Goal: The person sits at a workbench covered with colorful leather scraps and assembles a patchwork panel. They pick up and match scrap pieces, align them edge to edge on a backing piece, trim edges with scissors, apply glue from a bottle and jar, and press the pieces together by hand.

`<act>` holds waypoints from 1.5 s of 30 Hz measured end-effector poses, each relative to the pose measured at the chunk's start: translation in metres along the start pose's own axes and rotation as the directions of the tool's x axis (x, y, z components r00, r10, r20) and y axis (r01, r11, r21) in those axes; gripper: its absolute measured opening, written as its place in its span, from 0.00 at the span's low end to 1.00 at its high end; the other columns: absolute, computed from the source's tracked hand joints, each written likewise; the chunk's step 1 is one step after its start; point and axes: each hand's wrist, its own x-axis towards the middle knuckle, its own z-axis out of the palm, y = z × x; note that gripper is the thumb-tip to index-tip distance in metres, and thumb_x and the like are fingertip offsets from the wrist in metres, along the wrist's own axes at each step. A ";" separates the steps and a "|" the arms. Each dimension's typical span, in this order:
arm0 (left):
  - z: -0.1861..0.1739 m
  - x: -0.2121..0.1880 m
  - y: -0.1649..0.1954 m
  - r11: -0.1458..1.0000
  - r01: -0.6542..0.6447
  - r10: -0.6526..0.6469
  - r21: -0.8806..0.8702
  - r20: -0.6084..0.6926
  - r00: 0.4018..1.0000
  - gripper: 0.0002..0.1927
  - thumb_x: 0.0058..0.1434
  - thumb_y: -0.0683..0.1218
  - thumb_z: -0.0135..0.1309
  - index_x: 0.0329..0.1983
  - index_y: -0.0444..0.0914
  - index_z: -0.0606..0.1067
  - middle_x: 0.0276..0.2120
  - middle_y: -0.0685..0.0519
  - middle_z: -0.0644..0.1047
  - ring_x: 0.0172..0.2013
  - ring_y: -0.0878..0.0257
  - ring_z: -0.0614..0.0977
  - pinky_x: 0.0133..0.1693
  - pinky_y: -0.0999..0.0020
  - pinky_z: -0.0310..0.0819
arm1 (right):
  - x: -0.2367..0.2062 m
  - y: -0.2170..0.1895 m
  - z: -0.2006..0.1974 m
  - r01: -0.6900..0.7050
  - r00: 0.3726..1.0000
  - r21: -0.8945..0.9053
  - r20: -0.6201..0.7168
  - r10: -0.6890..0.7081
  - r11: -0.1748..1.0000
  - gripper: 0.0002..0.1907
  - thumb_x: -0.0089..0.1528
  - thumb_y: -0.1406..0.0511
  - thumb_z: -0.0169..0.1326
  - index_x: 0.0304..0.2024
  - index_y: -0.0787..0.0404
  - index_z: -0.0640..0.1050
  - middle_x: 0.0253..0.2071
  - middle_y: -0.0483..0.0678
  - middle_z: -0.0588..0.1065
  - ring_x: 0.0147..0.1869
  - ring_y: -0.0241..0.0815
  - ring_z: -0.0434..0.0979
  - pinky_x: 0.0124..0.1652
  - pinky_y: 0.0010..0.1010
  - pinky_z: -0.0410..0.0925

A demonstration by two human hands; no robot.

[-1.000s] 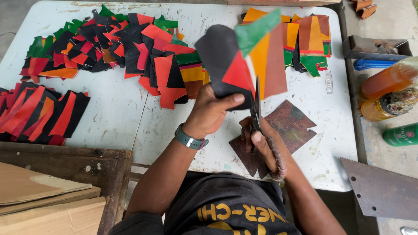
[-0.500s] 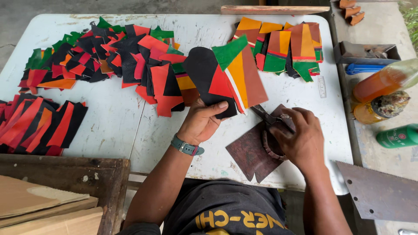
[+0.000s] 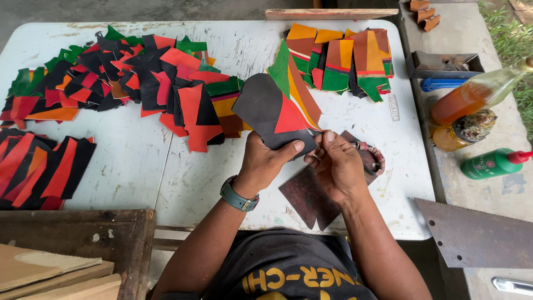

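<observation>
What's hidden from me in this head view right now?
- Scissors: mostly behind the right hand; open or shut unclear.
- Patchwork piece: lower edge covered by left hand and right-hand fingers.
- Saw blade: cut off by the right edge.
- Brown sheet: partly under the right wrist.

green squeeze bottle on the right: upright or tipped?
Tipped. The green bottle lies on its side on the side bench, red nozzle pointing right, beside the amber bottle, which also lies slanted.
</observation>
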 end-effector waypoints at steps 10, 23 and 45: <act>0.001 -0.007 -0.017 0.975 -0.039 0.047 0.219 -0.034 0.998 0.14 0.64 0.39 0.60 0.53 0.32 0.76 0.44 0.52 0.82 0.45 0.67 0.82 0.49 0.70 0.78 | 0.009 0.018 0.006 -0.018 0.996 -0.038 -0.085 0.015 0.999 0.08 0.68 0.63 0.56 0.42 0.61 0.78 0.41 0.45 0.78 0.43 0.36 0.77 0.44 0.33 0.72; -0.008 -0.006 0.013 0.971 0.030 0.000 0.239 -0.127 0.992 0.18 0.63 0.45 0.64 0.54 0.33 0.78 0.44 0.50 0.80 0.45 0.66 0.81 0.46 0.70 0.79 | -0.005 0.002 -0.022 0.344 0.930 -0.684 0.154 -0.333 0.643 0.10 0.72 0.65 0.48 0.52 0.65 0.73 0.44 0.39 0.73 0.47 0.28 0.67 0.50 0.21 0.63; -0.077 0.021 -0.069 0.839 0.181 -0.086 0.513 -0.204 0.975 0.32 0.55 0.46 0.69 0.57 0.29 0.68 0.48 0.50 0.78 0.46 0.61 0.81 0.48 0.66 0.76 | -0.064 -0.079 -0.061 0.095 0.988 -0.992 0.105 -0.117 -0.081 0.10 0.60 0.62 0.59 0.33 0.62 0.74 0.27 0.49 0.71 0.35 0.50 0.71 0.39 0.37 0.67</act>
